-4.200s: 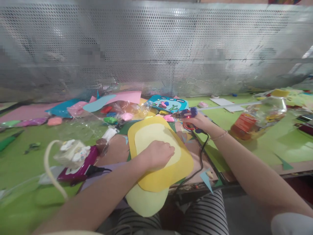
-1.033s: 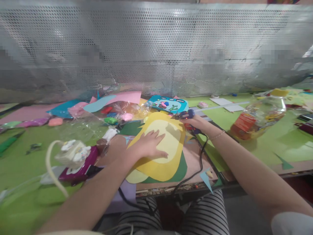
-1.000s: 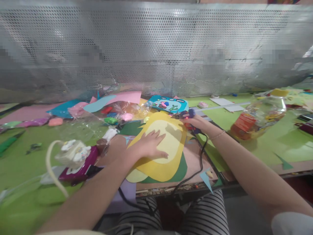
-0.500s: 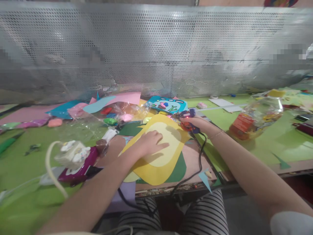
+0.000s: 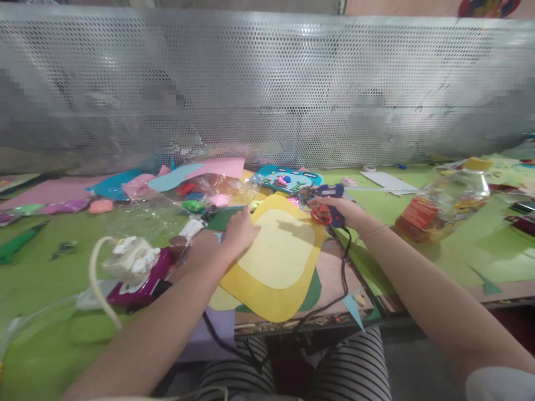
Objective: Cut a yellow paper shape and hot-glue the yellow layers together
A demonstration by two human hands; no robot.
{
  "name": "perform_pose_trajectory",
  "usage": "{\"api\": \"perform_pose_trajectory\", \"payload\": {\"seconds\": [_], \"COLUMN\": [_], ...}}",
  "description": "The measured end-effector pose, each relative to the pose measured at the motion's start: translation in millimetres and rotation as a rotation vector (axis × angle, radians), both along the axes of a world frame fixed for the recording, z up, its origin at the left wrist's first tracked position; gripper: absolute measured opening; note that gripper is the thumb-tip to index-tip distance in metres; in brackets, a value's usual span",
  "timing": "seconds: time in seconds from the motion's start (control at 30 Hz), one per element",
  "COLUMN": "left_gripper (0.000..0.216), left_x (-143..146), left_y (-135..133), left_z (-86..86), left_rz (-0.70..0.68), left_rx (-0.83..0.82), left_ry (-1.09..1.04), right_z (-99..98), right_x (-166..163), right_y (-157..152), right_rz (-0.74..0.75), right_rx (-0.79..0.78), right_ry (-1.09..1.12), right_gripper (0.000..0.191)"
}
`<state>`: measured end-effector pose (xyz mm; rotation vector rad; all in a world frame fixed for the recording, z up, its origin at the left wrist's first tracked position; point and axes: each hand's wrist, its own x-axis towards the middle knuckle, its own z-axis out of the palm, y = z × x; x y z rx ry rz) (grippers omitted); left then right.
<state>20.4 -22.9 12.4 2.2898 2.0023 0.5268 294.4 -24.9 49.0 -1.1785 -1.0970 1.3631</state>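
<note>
A yellow foam or paper sheet (image 5: 273,305) with rounded corners lies in front of me, with a smaller cream piece (image 5: 278,250) flat on top of it. My left hand (image 5: 242,231) grips the sheet's upper left edge, fingers bent around it and partly hidden. In my right hand (image 5: 340,210) is a dark blue hot glue gun (image 5: 332,191) with a red trigger, its nozzle pointing left over the sheet's upper right edge. A black cord (image 5: 344,267) runs down from the glue gun's handle. Green pieces (image 5: 311,292) stick out beneath the yellow sheet.
A magenta power strip (image 5: 144,287) with a white plug is at left. Behind the sheet lie clay packets (image 5: 192,206) and a blue decorated piece (image 5: 288,177). An oil bottle (image 5: 438,206) stands tilted at right. A perforated metal screen (image 5: 267,83) spans the back.
My left hand has slid off the cream piece to the yellow sheet's left edge. The glue gun stays over the upper right edge.
</note>
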Motion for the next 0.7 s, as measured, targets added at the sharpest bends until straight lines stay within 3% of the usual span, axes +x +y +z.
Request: {"api": "perform_pose_trajectory", "payload": {"seconds": [0.2, 0.3, 0.43, 0.57, 0.7], "left_gripper": [0.032, 0.031, 0.030, 0.032, 0.037], "left_x": [-1, 1, 0, -4, -4], "left_y": [1, -6, -11, -7, -6], "left_z": [5.3, 18.4, 32.2, 31.0, 24.3], "left_rz": [-0.074, -0.011, 0.104, 0.154, 0.132], "left_rx": [0.048, 0.118, 0.166, 0.216, 0.275], "left_ry": [-0.101, -0.067, 0.070, 0.118, 0.146], "right_z": [-0.8, -1.7, -4.1, -6.9, -7.2], "right_x": [3, 5, 8, 7, 1], "right_y": [2, 2, 1, -2, -6], "right_rz": [0.009, 0.032, 0.218, 0.359, 0.370], "right_rx": [-0.003, -0.003, 0.020, 0.035, 0.001], "right_ry": [0.033, 0.057, 0.135, 0.215, 0.237], "right_gripper": [0.013, 0.019, 0.023, 0.022, 0.026]}}
